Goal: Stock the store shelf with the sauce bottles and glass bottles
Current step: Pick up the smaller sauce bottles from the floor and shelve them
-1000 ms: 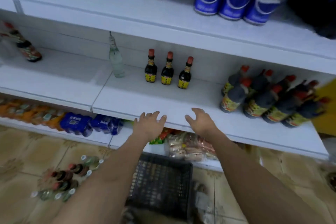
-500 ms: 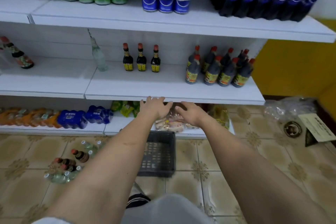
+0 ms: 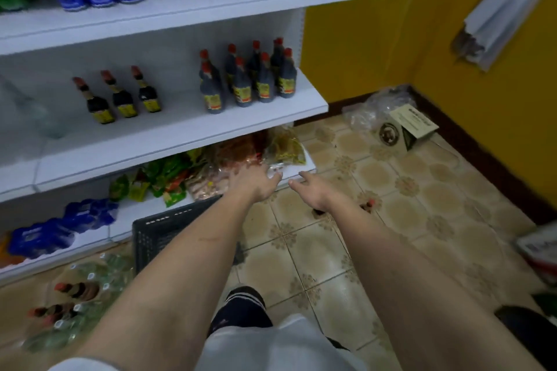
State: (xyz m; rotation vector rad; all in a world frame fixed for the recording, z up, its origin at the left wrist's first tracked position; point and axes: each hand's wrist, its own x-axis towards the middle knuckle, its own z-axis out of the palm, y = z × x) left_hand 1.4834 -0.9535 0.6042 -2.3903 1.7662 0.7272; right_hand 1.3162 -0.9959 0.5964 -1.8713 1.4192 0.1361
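both hands reach out empty in front of the middle shelf [image 3: 180,132]. the left hand [image 3: 256,181] has its fingers loosely spread over the snack packets [image 3: 229,169] below that shelf; the right hand [image 3: 313,191] hangs just beside it, fingers apart, over the tiled floor. on the middle shelf stand three small sauce bottles [image 3: 120,96] and, toward its right end, a cluster of larger sauce bottles [image 3: 250,78]. below the shelf, on the floor beside a black crate [image 3: 162,232], lie glass bottles [image 3: 90,277] mixed with more sauce bottles.
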